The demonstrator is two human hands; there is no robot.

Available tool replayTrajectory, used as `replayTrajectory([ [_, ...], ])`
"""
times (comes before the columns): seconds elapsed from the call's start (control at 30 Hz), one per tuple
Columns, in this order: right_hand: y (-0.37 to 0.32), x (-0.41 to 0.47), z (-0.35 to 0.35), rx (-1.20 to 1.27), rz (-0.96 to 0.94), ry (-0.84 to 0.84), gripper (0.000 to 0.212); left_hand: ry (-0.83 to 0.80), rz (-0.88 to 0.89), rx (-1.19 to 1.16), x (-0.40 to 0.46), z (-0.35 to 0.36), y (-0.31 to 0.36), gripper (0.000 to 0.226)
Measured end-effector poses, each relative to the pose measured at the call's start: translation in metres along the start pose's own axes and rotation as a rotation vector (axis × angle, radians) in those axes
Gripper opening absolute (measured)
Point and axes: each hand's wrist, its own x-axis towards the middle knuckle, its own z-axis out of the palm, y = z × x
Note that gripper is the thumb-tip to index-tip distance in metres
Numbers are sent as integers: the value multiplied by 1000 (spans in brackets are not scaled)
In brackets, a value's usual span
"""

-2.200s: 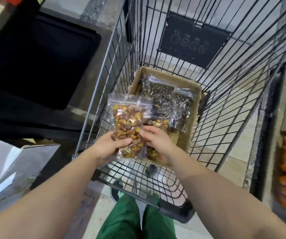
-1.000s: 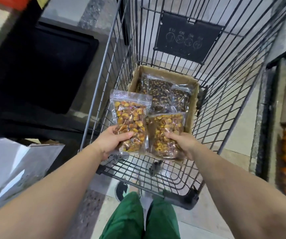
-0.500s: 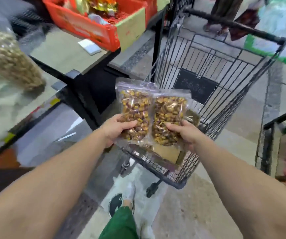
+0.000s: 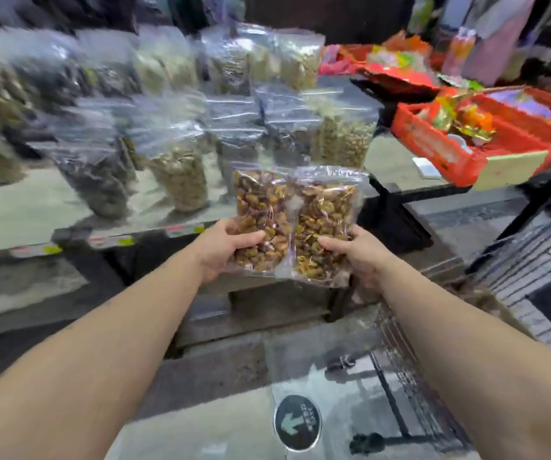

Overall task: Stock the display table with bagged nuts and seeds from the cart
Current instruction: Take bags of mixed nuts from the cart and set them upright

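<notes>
Surface: a pale, light-topped display counter runs across the left and middle of the view, blurred by head motion. On it stand rows of upright clear plastic bags of nuts and seeds, some dark, some tan; the contents cannot be told more closely. To the right, a second pale counter carries a red plastic crate of bright foil-wrapped packets. Below, a grey floor with a round dark floor sticker bearing a pale arrow. Part of a black wire shopping cart shows at lower right, beside your right forearm.

Pose: both your bare forearms reach forward and up from the bottom corners, hands side by side in front of the counter's near edge.

Your left hand grips the lower part of a clear zip bag of yellow-brown and reddish nuts, thumb across the front, fingers curled behind. Your right hand grips a second clear zip bag of the same mixed nuts in the same way, thumb on the front low down.

Both bags are upright, zip ends up, their inner edges touching or overlapping; which one, you cannot tell. They are held in the air, near the front row of bags and apart from it.
</notes>
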Motion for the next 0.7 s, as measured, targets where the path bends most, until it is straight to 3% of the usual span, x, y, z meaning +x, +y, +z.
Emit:
replayTrajectory([
  [0.13,-26,2,120,-74,-77,-160,52,183,59,-59,-57,-109,-2,23],
  [0.27,-42,0,256,-174,-162,-339,91,338,122,-106,-127,-230,-8,25],
  [0.3,-44,-1,293,-182,-175,-385,91,375,139,-112,-146,-261,-10,27],
  [0.43,-49,-20,432,-221,-222,-510,87,536,184,-126,-218,-377,-26,24],
  [0.57,-48,-43,537,-198,-245,-631,49,673,195,-142,-274,-461,-43,37],
  [0.7,-43,-53,601,-229,-255,-669,65,716,225,-213,-294,-512,-58,36],
])
